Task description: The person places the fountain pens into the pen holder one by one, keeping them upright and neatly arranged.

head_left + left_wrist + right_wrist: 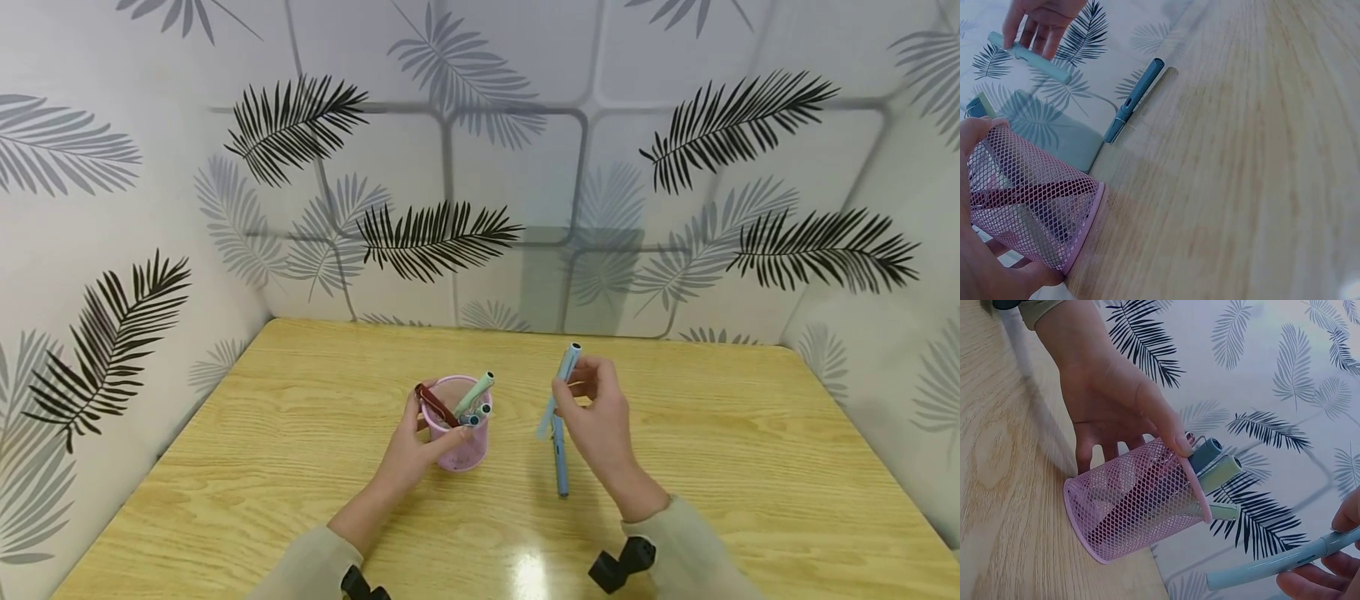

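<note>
A pink mesh pen cup [465, 452] stands on the table, and my left hand [405, 454] grips it round the side with the thumb at the rim. Out of the cup stick a dark red pen [435, 403], a pale green pen [476, 392] and others with green and teal caps. To the right, my right hand [602, 421] pinches a light blue pen [1260, 565] between thumb and fingers, raised above the table. Below that hand a darker blue pen [1135, 98] lies on the wood, partly covered in the head view by the held pen.
The yellow wood-grain table [337, 358] ends against a pale wall [495, 283] printed with dark and grey leaves. Black wrist devices are strapped at both sleeves [693, 546].
</note>
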A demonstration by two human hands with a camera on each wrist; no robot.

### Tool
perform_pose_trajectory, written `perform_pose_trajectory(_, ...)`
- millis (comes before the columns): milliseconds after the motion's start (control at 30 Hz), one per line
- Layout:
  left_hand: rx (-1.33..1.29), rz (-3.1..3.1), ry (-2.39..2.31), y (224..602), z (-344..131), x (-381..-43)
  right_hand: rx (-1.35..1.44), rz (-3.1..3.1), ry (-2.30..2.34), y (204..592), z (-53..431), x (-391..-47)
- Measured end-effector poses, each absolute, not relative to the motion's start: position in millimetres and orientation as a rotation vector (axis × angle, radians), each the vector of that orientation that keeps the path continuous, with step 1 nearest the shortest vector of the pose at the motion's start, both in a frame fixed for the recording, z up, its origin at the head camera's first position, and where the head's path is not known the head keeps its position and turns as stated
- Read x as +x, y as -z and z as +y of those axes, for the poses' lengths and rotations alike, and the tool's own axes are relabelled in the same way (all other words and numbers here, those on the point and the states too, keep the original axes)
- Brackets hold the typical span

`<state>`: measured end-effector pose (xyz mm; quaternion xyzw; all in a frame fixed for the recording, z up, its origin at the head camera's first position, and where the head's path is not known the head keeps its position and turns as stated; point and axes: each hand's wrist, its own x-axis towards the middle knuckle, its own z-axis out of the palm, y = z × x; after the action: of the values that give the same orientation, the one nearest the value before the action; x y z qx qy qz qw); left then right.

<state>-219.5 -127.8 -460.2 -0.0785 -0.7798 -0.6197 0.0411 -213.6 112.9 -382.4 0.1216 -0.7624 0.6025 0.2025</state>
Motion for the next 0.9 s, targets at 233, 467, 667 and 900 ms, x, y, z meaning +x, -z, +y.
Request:
perform_pose_trajectory(233,-0.257,-2.381,1.937,460,-129,-222,0.431,-2.048,-1.731,361,96,-203)
perform_pose_trajectory(467,-0.262,-2.373,1.905,461,-128,-220,0.52,-1.969,-1.743,357,85,-206)
perform_pose_trajectory(667,-0.264,-2.359,1.897,461,-128,-218,0.569,-1.915,-1.729,355,77,-208)
perform_pose_trajectory(900,-0.281,-2.368,1.904,457,-127,-216,0.586,-1.921,-1.762,372,71,-220)
